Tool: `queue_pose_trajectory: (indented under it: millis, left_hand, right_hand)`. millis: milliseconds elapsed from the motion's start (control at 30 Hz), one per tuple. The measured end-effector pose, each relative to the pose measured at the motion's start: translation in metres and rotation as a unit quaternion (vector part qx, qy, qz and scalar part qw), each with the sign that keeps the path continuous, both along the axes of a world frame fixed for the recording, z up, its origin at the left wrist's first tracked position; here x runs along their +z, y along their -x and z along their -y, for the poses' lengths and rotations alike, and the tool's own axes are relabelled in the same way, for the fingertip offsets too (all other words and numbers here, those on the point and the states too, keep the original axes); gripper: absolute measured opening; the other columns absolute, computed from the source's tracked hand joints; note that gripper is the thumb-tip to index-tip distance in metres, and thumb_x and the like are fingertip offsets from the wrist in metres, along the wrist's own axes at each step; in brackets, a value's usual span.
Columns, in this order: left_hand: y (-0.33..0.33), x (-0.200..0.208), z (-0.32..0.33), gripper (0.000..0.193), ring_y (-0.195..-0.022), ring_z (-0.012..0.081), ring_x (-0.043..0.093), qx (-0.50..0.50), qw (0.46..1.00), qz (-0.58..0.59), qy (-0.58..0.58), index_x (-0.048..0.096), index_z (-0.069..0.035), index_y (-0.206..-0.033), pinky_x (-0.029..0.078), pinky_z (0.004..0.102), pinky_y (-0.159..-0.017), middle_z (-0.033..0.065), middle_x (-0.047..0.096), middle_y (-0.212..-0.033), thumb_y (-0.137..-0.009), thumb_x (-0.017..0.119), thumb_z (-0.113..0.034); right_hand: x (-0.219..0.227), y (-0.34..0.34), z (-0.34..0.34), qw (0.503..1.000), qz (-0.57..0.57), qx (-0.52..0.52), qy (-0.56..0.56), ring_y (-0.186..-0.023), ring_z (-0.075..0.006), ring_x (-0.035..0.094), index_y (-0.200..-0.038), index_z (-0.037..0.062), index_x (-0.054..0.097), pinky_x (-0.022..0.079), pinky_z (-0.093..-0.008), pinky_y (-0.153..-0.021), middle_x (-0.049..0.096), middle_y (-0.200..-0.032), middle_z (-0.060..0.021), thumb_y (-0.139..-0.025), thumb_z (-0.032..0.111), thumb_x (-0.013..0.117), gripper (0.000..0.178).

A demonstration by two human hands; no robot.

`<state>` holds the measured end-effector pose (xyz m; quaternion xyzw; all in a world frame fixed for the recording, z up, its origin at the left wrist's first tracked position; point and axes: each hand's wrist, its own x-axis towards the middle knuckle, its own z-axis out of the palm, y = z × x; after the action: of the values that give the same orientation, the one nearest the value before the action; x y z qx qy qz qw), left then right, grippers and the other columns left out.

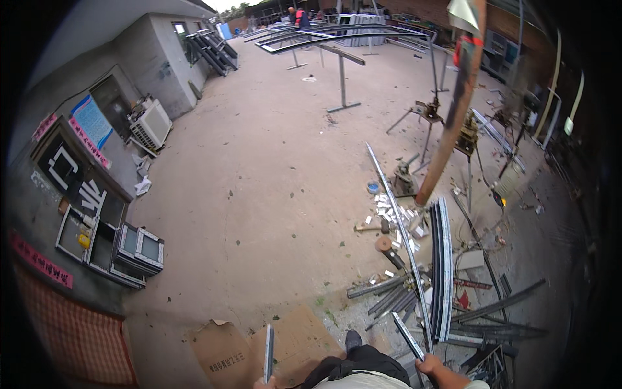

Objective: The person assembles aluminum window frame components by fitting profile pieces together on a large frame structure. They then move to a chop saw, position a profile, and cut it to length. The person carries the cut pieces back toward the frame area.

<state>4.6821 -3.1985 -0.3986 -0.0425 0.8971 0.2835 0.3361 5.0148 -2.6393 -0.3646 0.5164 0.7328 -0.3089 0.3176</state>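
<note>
At the lower edge, my left hand [264, 383] is closed round the lower end of a short, pale-and-dark profile bar [269, 350], which points away from me. My right hand [430, 365] grips the near end of a second short profile bar [407, 335], tilted up to the left. Close by that hand is the lower end of a long, thin metal strip [403, 240] that stretches far ahead. Whether the right hand also touches this strip I cannot tell. Flattened cardboard [295, 343] lies on the ground between and beyond the hands.
Right of the strip stand bundled long profiles [442, 272] and a leaning wooden post [453, 110]. Dark offcuts [395, 298], a mallet [372, 227] and white scraps [414, 220] litter the ground. Small window frames [139, 249] lean left; a large frame [350, 32] rests on stands, with a person [302, 18] behind.
</note>
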Motion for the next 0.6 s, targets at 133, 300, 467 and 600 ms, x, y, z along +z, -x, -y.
queue_pose_trajectory:
  millis: [133, 300, 467, 600]
  left_hand:
    - [0.085, 0.084, -0.081, 0.041, -0.082, 0.0334, 0.070, 0.056, 0.987, -0.112, -0.098, 0.071, -0.002, -0.116, 0.054, 0.0491, -0.072, 0.0191, 0.074, -0.092, -0.111, 0.061, -0.042]
    - [0.140, 0.075, -0.079, 0.050, -0.093, 0.0405, 0.070, 0.114, 0.969, -0.154, -0.158, 0.070, -0.002, -0.120, 0.054, 0.0505, -0.079, 0.0233, 0.073, -0.101, -0.111, 0.059, -0.050]
    - [0.197, -0.016, -0.025, 0.053, -0.096, 0.0446, 0.071, 0.069, 0.996, -0.026, -0.056, 0.072, 0.000, -0.117, 0.053, 0.0558, -0.082, 0.0248, 0.074, -0.101, -0.110, 0.059, -0.050]
    - [0.280, -0.041, -0.003, 0.052, -0.094, 0.0468, 0.071, 0.105, 0.994, 0.013, -0.002, 0.074, 0.000, -0.113, 0.053, 0.0576, -0.081, 0.0252, 0.074, -0.097, -0.110, 0.059, -0.050]
  right_hand:
    - [0.017, 0.139, -0.077, 0.996, -0.027, 0.079, -0.024, -0.120, -0.0466, 0.071, -0.124, 0.0000, 0.075, 0.056, -0.0519, -0.105, 0.074, -0.124, -0.0307, -0.094, 0.057, 0.067, 0.065]
    - [0.046, 0.340, -0.125, 0.985, -0.107, 0.118, -0.063, -0.116, -0.0487, 0.071, -0.119, 0.0016, 0.071, 0.056, -0.0527, -0.102, 0.075, -0.117, -0.0305, -0.094, 0.056, 0.069, 0.060]
    - [0.057, 0.488, -0.123, 0.980, -0.116, 0.139, -0.076, -0.116, -0.0490, 0.071, -0.128, 0.0024, 0.070, 0.056, -0.0558, -0.102, 0.074, -0.120, -0.0315, -0.097, 0.057, 0.066, 0.063]
    - [0.051, 0.540, -0.112, 0.989, -0.040, 0.118, -0.084, -0.121, -0.0460, 0.071, -0.122, 0.0024, 0.076, 0.056, -0.0537, -0.105, 0.074, -0.126, -0.0285, -0.095, 0.060, 0.066, 0.064]
